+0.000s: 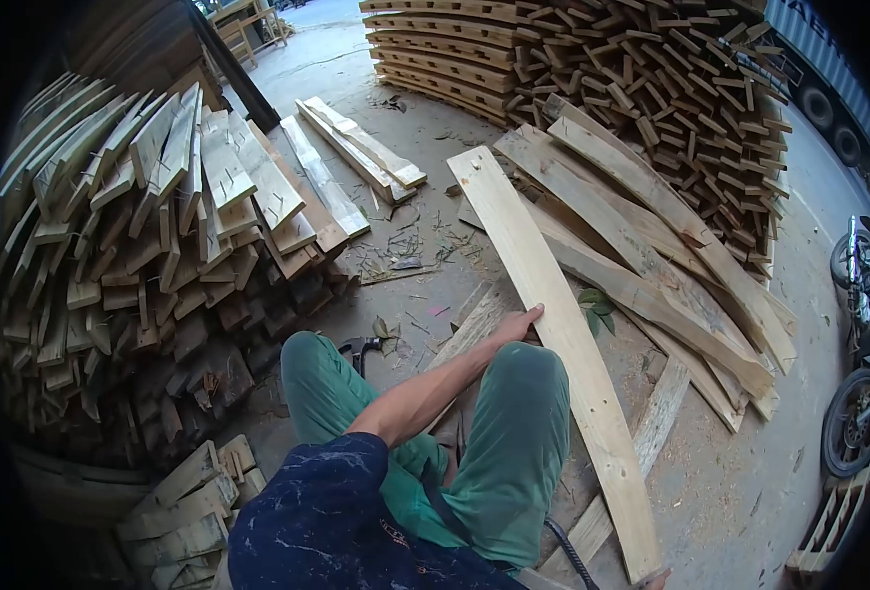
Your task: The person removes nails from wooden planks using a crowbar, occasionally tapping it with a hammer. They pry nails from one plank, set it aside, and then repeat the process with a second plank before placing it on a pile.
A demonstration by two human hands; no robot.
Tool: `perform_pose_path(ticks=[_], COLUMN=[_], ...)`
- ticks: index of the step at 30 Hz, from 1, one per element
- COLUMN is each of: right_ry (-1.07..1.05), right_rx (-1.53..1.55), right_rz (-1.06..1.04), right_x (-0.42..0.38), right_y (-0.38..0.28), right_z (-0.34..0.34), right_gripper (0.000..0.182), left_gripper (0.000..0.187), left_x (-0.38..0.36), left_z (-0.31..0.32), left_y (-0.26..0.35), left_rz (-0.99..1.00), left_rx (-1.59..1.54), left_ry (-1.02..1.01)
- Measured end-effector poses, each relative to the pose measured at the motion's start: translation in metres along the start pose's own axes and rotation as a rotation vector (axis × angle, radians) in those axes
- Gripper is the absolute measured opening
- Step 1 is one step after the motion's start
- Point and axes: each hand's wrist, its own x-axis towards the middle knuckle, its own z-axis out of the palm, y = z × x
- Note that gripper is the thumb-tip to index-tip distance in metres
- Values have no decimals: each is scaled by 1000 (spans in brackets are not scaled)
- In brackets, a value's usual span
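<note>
A long, pale wooden plank [553,295] slants in front of my right knee, its far end toward the stacked timber. My left hand [519,324] grips the plank's left edge near its middle, thumb on top. At the near end of the plank, only a small part of my right hand [659,578] shows against the corner; the rest is cut off by the frame. A dark metal tool [359,351] lies on the ground beside my left knee. Near my right hip a dark ridged bar [570,553] is partly visible.
Boards with nails sticking out [228,182] form a tall pile at left. Loose planks [641,236] lie at right before a big timber stack [641,108]. Several boards [331,162] rest on the floor ahead. A motorbike [858,413] stands far right.
</note>
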Motion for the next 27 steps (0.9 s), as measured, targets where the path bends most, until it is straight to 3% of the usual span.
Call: perform_pose_path(ticks=[2, 10, 13, 16, 19, 21, 27], right_ry=[-28, -166, -207, -240, -275, -308, -406], right_rx=[-1, 14, 31, 66, 88, 85, 149], right_rz=[-27, -169, -205, -232, -266, -296, -392], right_x=[-52, -68, -78, -98, -119, -132, -228], right_y=[-43, -118, -126, -120, -120, -126, -148], right_z=[24, 75, 94, 115, 140, 161, 262], right_gripper=[42, 54, 59, 64, 69, 72, 83], left_gripper=[53, 55, 58, 65, 67, 62, 58], left_x=[-7, -13, -19, -35, -56, -58, -17], left_z=[10, -11, -19, -18, -9, -11, -94], left_y=[28, 82, 104, 129, 158, 172, 211], left_rz=[23, 130, 214, 388, 438, 457, 440], left_rx=[-23, 38, -76, -418, -527, -506, -527], left_ry=[0, 0, -90, -468, -434, -197, -67])
